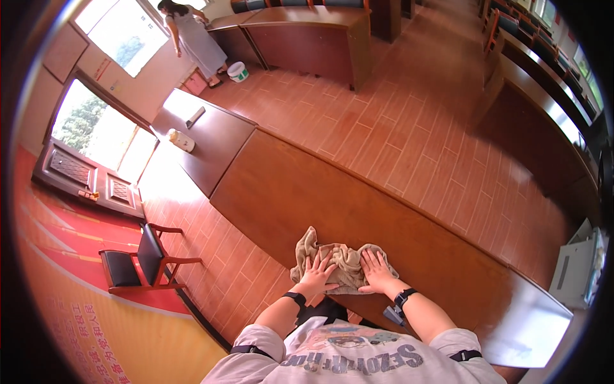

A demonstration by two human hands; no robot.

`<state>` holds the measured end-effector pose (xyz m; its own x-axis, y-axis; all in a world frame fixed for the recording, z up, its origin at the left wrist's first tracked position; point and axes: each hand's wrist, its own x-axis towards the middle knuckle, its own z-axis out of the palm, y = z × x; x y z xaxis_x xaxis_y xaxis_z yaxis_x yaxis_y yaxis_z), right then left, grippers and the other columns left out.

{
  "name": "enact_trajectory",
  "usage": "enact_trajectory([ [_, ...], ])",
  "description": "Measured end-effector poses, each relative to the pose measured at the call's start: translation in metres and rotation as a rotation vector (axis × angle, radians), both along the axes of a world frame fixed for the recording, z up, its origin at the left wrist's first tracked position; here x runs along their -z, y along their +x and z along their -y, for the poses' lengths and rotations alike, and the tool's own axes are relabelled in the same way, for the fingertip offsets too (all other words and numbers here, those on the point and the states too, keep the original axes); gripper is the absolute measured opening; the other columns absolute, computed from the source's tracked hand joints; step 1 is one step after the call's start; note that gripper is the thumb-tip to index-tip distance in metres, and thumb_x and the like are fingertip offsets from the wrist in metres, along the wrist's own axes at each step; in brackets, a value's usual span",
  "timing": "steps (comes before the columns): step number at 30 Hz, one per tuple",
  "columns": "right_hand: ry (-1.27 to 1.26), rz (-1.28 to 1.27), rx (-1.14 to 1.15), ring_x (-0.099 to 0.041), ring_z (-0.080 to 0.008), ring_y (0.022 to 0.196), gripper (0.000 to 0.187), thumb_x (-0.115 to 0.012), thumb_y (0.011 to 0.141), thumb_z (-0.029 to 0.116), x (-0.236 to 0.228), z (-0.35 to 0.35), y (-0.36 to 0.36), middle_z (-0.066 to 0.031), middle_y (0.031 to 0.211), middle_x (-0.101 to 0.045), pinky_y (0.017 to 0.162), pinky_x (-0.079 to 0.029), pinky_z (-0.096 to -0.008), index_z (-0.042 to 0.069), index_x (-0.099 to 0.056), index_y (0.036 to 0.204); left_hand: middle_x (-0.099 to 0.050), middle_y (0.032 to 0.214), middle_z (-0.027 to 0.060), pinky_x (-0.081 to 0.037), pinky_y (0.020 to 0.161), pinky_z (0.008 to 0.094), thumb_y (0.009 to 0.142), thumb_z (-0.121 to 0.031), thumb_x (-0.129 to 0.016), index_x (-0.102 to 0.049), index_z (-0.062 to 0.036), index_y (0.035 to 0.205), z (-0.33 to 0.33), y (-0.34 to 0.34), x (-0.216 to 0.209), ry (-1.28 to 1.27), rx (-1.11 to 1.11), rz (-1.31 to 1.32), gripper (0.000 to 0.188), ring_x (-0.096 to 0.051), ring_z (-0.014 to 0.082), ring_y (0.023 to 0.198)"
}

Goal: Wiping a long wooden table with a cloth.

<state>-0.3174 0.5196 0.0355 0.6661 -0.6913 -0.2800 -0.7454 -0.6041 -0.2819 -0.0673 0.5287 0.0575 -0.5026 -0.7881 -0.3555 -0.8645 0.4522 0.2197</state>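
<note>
A crumpled beige cloth point(345, 261) lies on the brown wooden table point(320, 185), close to its near edge. My left hand point(315, 274) rests flat on the cloth's left part, fingers spread. On its right part lies my right hand point(377, 270), also flat with the fingers apart. Both palms press down from above, and neither hand grips the fabric. Part of the cloth bunches up between them, and one fold sticks up beyond the left fingers.
At the table's far left end are a pale bottle point(181, 141) and a dark flat block point(196, 116). An armchair point(150, 256) stands left. Another person point(195, 38) is by the window near a white bucket point(237, 72). A grey cabinet point(575, 265) is at right.
</note>
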Motion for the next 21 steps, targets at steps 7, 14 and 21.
enact_trajectory([
  [7,0.028,0.021,0.117,-0.007,-0.0311,0.138,0.106,-0.067,0.062,0.059,-0.005,-0.010,0.006,-0.0196,0.147,-0.015,0.111,-0.006,-0.0484,-0.001,-0.025,0.137,-0.021,0.146,0.0106,-0.012,0.102,0.0634,0.075,-0.060,-0.054,-0.045,-0.0168,0.129,0.026,0.018,0.003,0.008,0.230,-0.065,0.070,-0.008,0.0355,0.137],
  [14,-0.031,0.087,0.469,-0.012,-0.0335,0.137,0.091,-0.067,0.068,0.050,-0.020,-0.026,0.041,-0.0221,0.144,-0.019,0.109,-0.009,-0.0529,-0.005,-0.033,0.132,-0.032,0.140,0.0053,-0.020,0.104,0.0540,0.073,-0.056,-0.057,-0.051,-0.0187,0.123,0.111,0.016,0.001,-0.113,0.639,-0.147,0.063,-0.029,0.0303,0.128],
  [21,0.113,0.154,0.305,-0.017,-0.0322,0.136,0.074,-0.064,0.075,0.041,-0.027,-0.070,-0.022,-0.0168,0.145,-0.022,0.107,-0.015,-0.0542,0.009,-0.035,0.134,-0.032,0.141,0.0032,-0.019,0.105,0.0560,0.074,-0.048,-0.062,-0.051,-0.0233,0.123,0.064,0.014,0.005,-0.127,0.538,-0.106,0.056,-0.022,0.0333,0.132],
])
